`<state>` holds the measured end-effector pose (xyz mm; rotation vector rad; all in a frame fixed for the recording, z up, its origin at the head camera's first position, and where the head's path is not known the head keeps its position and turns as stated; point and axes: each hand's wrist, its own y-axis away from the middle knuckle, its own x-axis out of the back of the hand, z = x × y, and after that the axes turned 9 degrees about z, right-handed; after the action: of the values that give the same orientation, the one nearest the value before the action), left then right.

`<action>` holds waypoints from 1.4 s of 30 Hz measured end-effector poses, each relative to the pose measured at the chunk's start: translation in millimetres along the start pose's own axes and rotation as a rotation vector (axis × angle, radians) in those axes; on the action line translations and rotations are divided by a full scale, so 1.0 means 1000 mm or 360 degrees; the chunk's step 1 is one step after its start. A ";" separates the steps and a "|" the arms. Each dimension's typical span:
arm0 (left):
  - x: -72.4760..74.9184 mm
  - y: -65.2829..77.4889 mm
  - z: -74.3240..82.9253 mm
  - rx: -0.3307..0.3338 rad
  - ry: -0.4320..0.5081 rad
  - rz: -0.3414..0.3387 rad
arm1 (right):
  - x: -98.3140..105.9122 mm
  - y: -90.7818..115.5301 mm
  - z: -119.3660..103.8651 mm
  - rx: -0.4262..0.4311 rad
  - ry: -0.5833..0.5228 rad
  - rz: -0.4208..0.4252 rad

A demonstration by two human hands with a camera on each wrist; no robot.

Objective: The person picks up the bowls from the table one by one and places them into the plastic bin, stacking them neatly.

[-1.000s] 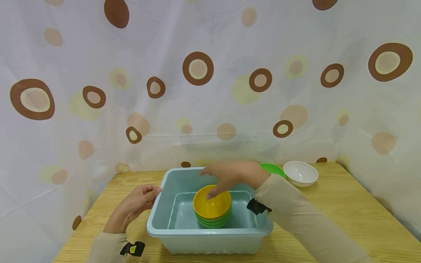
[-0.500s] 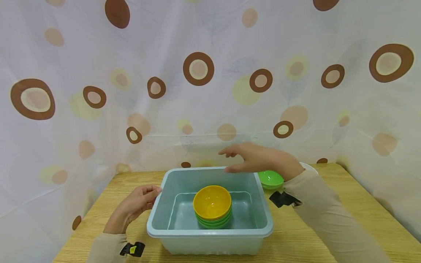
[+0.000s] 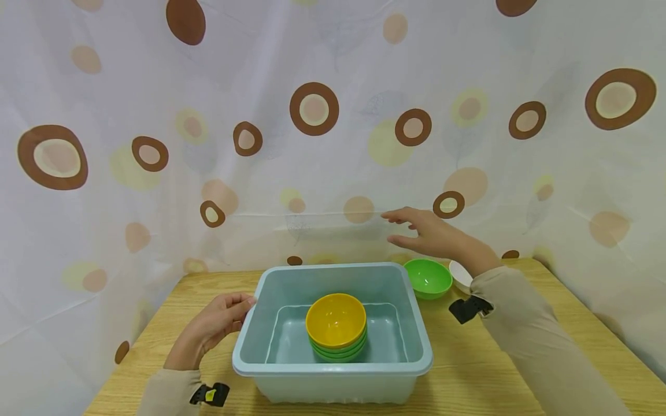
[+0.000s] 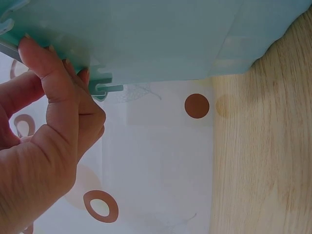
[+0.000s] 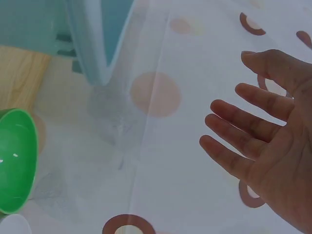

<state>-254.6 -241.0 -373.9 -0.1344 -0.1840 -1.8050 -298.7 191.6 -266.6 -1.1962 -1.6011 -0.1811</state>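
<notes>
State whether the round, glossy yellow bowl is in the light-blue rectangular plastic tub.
In: the yellow bowl tops a stack of round, glossy green bowls within the walls of the tub.

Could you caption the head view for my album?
Left hand grips a blue tub of stacked bowls; right hand, empty, hangs midair.

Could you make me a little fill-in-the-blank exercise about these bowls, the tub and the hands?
1. The top bowl of the stack in the tub is coloured ____.
2. The lower bowls showing beneath it are coloured ____.
3. The tub's rim is gripped by the ____ hand.
4. Beside the loose green bowl is a partly hidden ____ bowl.

Missing words: yellow; green; left; white.
</notes>
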 end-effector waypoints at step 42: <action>0.000 -0.001 -0.001 -0.0010 0.0007 0.0021 | -0.063 0.039 0.118 -0.0418 0.0134 -0.0127</action>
<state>-255.8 -240.8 -375.1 -0.1355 -0.1741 -1.7927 -351.3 248.9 -382.4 -1.3056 -1.5864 -0.4995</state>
